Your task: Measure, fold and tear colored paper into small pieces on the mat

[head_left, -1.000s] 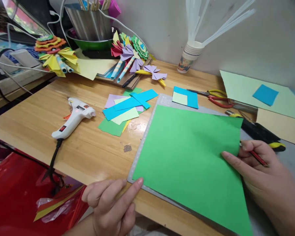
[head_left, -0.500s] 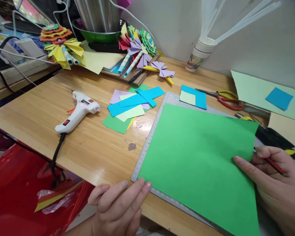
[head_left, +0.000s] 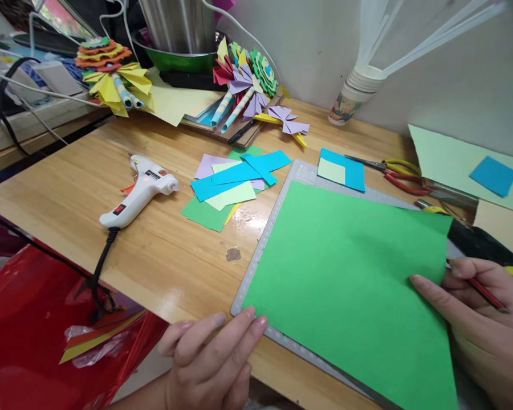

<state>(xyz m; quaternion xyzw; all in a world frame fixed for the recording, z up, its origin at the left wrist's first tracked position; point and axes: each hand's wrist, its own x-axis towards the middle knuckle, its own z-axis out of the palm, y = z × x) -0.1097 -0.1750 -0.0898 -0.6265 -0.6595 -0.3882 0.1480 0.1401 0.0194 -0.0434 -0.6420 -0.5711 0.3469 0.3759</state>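
A large green paper sheet [head_left: 346,285] lies over a grey cutting mat [head_left: 277,222], its right side lifted a little. My right hand [head_left: 483,319] is closed on that right edge, thumb on top and fingers behind. A dark red pencil [head_left: 487,293] is tucked in the same hand. Close to the sheet's near-left corner is my left hand [head_left: 214,353]; its fingers are loosely stretched and the tips touch the corner. Its thumb cannot be made out. Beyond the mat's left edge lie paper scraps [head_left: 239,179] in blue, green, purple and yellow.
A white glue gun [head_left: 139,191] lies on the wooden table [head_left: 154,279] at left. Pliers [head_left: 397,171] and blue paper [head_left: 354,171] are behind the mat. Paper flowers [head_left: 243,80], a cup [head_left: 353,94] of clear sticks and a red bag [head_left: 17,324] surround the work area.
The whole view has shifted slightly, so things appear a little further right. Both hands keep their places on the green sheet.
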